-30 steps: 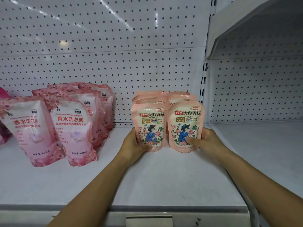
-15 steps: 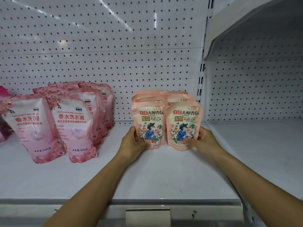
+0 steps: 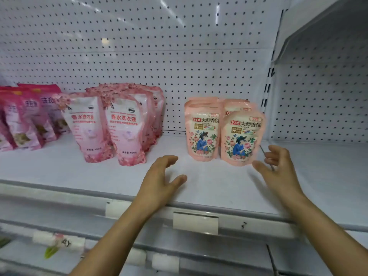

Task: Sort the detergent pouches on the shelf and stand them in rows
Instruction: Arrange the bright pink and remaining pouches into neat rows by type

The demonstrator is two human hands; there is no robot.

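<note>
While both hands hover free above the white shelf, neither touches any pouch. The left hand hangs with fingers loosely spread and thumb out, holding nothing; the right hand is likewise relaxed and empty, thumb just near the right front pouch, blurred at the fingertips.

Surface: a white metal deck backed by a white pegboard wall, with a pegboard side panel at far right beyond an upright slotted post. The near edge carries a price rail with a blank label holder.

Stock: the peach floral pouches stand upright in two files, right of centre, two in front and more behind, close to the back wall. The front right one sits slightly nearer than its neighbour. Left of them, across a bare gap, the pale pink pouches stand in two files, leaning a little. At far left the magenta pouches stand crowded, partly cut by the frame edge.

Open room: bare deck lies between hands and pouches, and right of the peach group toward the side panel.
</note>
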